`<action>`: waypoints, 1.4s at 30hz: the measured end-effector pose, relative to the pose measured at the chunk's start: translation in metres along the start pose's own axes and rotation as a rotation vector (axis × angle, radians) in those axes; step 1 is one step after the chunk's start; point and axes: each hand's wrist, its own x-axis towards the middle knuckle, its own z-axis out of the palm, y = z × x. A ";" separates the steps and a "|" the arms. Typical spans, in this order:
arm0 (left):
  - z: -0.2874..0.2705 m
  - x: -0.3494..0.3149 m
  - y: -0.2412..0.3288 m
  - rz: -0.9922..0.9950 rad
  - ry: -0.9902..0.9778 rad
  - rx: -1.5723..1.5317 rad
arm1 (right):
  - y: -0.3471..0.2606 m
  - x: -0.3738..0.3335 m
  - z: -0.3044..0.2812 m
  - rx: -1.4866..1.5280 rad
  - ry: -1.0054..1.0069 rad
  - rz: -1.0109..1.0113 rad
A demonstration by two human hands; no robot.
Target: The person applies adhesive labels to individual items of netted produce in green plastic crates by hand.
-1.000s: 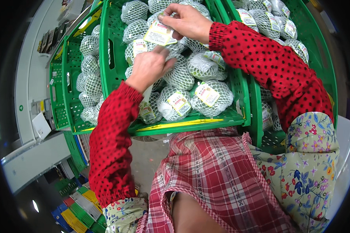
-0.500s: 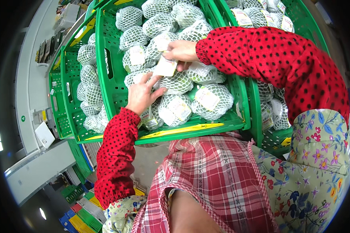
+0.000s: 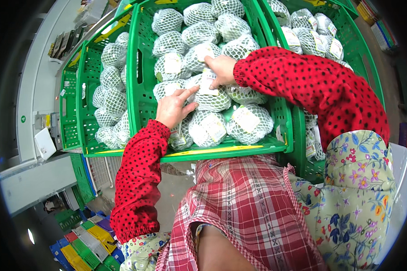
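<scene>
Loosely spread left hand (image 3: 170, 111) and right hand (image 3: 222, 70) at 1 white label (image 3: 207, 84) (netted bundle (image 3: 215, 102) beneath).

At 12 o'clock, the top edge cuts off the middle green crate (image 3: 141, 106). Closer in at 12, the right hand (image 3: 222, 71) partly hides a white label (image 3: 207, 82), its print too small to read.

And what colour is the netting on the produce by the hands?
The netting is white, with green showing through, best seen in the head view.
</scene>
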 end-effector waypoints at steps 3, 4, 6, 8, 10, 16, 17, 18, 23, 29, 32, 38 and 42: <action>-0.009 -0.002 0.003 -0.048 0.091 -0.071 | -0.022 -0.005 -0.034 -0.113 -0.099 0.072; -0.016 0.000 0.004 -0.067 0.177 -0.115 | -0.022 -0.004 -0.028 -0.084 -0.113 -0.040; -0.036 0.006 -0.004 -0.040 0.406 -0.167 | -0.023 -0.004 0.004 -0.128 -0.080 -0.141; -0.087 0.014 0.001 -0.045 0.589 -0.340 | -0.022 0.001 -0.009 -0.105 -0.192 -0.136; -0.147 0.012 0.020 -0.133 0.644 -0.430 | -0.035 0.020 -0.034 -0.001 -0.188 -0.166; -0.201 0.010 0.019 0.021 0.969 -0.772 | -0.175 0.016 -0.040 0.767 0.140 -0.466; -0.204 0.009 0.015 0.049 1.002 -0.762 | -0.192 0.019 -0.041 0.835 0.050 -0.365; -0.209 0.006 0.015 0.027 1.056 -0.640 | -0.199 0.025 -0.042 1.004 0.057 -0.312; -0.181 -0.053 -0.010 -0.107 0.963 -0.178 | -0.171 0.025 -0.049 1.399 0.013 -0.298; -0.124 -0.103 0.033 -0.187 0.737 -0.294 | -0.179 0.006 -0.043 1.044 -0.111 -0.377; -0.125 -0.101 0.025 -0.071 0.658 -0.360 | -0.175 -0.006 -0.053 0.602 0.104 -0.506; -0.118 -0.099 0.029 -0.086 0.781 -0.580 | -0.190 -0.007 -0.103 0.459 0.260 -0.543; -0.078 -0.092 0.017 -0.099 0.786 -0.702 | -0.223 -0.040 -0.174 0.232 0.830 -0.671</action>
